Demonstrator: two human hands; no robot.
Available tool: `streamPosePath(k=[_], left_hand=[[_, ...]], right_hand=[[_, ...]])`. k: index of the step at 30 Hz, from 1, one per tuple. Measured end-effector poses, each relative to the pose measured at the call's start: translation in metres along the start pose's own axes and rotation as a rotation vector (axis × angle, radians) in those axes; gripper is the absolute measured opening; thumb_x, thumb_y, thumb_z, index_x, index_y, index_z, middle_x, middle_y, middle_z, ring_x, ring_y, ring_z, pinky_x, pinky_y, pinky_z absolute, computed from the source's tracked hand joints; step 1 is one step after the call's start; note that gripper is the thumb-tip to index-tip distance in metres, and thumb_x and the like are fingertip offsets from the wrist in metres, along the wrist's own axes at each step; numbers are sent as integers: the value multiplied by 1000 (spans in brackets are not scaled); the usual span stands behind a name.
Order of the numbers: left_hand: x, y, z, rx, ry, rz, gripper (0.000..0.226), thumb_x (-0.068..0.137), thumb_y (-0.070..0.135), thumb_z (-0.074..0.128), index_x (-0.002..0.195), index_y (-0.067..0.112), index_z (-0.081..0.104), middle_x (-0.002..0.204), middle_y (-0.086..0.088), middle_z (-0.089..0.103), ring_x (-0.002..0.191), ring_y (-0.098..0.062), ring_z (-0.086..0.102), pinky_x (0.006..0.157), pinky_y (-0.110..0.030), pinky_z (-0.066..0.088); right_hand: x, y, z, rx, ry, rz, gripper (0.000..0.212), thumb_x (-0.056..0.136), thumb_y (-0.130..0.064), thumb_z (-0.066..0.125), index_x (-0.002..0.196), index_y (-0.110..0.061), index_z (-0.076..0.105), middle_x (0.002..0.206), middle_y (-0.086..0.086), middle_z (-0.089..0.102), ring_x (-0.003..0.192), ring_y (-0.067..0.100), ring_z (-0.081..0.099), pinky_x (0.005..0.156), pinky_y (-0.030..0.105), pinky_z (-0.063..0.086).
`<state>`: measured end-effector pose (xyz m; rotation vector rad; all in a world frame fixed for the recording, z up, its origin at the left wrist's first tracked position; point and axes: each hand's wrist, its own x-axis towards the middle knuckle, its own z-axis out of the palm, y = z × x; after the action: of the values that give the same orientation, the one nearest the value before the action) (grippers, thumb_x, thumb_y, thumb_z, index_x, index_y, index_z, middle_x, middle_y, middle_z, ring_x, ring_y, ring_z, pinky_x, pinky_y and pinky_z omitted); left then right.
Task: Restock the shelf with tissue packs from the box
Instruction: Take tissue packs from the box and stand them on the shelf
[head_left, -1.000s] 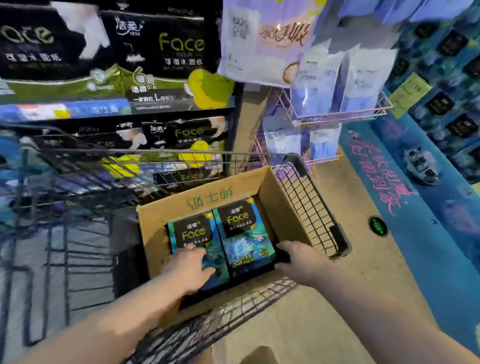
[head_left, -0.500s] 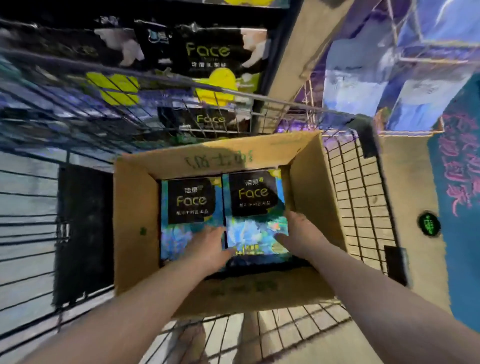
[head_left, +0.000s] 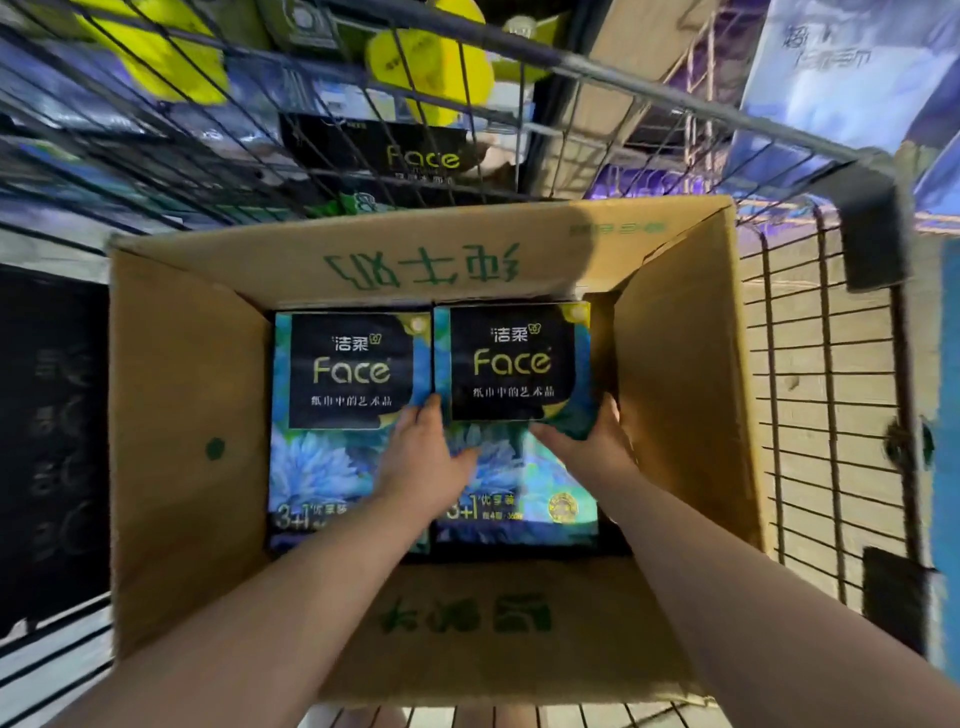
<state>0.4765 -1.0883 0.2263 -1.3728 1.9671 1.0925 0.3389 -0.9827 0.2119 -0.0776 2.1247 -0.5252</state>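
An open cardboard box (head_left: 182, 415) sits in a wire shopping cart (head_left: 831, 441). Two blue-and-black "Face" tissue packs lie side by side in it. My left hand (head_left: 421, 457) grips the left edge of the right tissue pack (head_left: 511, 364), fingers pushed down into the gap between the packs. My right hand (head_left: 592, 441) grips that pack's right edge, fingers between it and the box wall. The left tissue pack (head_left: 343, 395) lies untouched apart from my left wrist crossing its corner.
Beyond the cart's front rim stands the shelf (head_left: 405, 150) with black "Face" tissue packs and yellow tags. A wire rack with pale blue packs (head_left: 841, 67) hangs at the upper right. Tan floor shows through the cart's right side.
My head has dropped closer over the box. Both hands have slid forward along the right pack, the left into the gap between the packs and the right down its outer edge.
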Motion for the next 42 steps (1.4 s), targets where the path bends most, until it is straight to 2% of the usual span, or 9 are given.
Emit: streamPosePath(k=[4, 9, 13, 21, 29, 33, 36, 39, 42], left_hand=[[5, -5, -1, -30, 28, 18, 78, 88, 35, 59, 149, 12, 17, 145, -8, 31, 131, -27, 41, 106, -37, 37], [5, -8, -3, -89, 38, 16, 77, 86, 31, 64, 148, 16, 22, 131, -7, 41, 115, -25, 51, 94, -36, 44], [-3, -8, -10, -181, 11, -10, 82, 83, 32, 68, 148, 16, 21, 140, -11, 36, 121, -30, 48, 99, -39, 43], [-47, -17, -35, -472, -163, -101, 98, 66, 58, 72, 145, 17, 30, 149, -9, 39, 134, -29, 41, 110, -49, 36], [-128, -9, -83, -631, 111, -48, 73, 64, 43, 76, 124, 10, 50, 121, -11, 62, 107, -31, 62, 94, -47, 51], [-172, 1, -119, -640, 260, -10, 38, 80, 25, 72, 112, 10, 56, 102, -11, 69, 88, -31, 68, 78, -39, 54], [-202, 5, -145, -673, 372, 1, 30, 80, 23, 73, 102, 11, 57, 102, -13, 69, 88, -29, 67, 75, -37, 52], [-234, 2, -170, -700, 471, 12, 30, 80, 25, 72, 102, 9, 58, 100, -12, 69, 88, -30, 67, 74, -41, 55], [-266, -7, -193, -714, 586, 36, 25, 81, 23, 72, 99, 16, 56, 94, -4, 65, 73, -15, 62, 57, -24, 47]], right_hand=[[6, 6, 2, 91, -112, 37, 77, 79, -36, 72, 143, -20, 32, 135, 3, 51, 128, 26, 46, 107, 38, 38], [-1, 6, 0, 225, -132, -24, 50, 88, -19, 64, 134, -13, 45, 107, 0, 57, 101, 17, 57, 82, 25, 41], [-16, 7, -7, 260, -143, -39, 40, 89, -15, 62, 126, -10, 50, 89, -6, 60, 75, 1, 55, 57, 7, 46], [-81, -10, -36, 223, -187, -73, 54, 86, -26, 67, 135, -15, 47, 116, 4, 64, 103, 19, 60, 81, 28, 47], [-157, -63, -69, 187, -265, -279, 47, 85, -29, 68, 126, -23, 47, 108, -3, 65, 100, 16, 63, 95, 38, 51], [-190, -96, -81, 161, -276, -429, 36, 85, -24, 68, 118, -18, 53, 102, 2, 68, 84, 13, 66, 81, 31, 55], [-211, -122, -85, 153, -294, -503, 31, 87, -17, 66, 114, -15, 52, 82, 0, 62, 54, -1, 56, 54, 14, 47], [-232, -150, -85, 145, -326, -580, 29, 88, -15, 65, 114, -15, 53, 90, 1, 62, 64, 2, 53, 61, 13, 45], [-259, -178, -80, 101, -404, -643, 31, 85, -11, 68, 113, -6, 55, 85, 1, 64, 61, 4, 56, 53, 8, 44]])
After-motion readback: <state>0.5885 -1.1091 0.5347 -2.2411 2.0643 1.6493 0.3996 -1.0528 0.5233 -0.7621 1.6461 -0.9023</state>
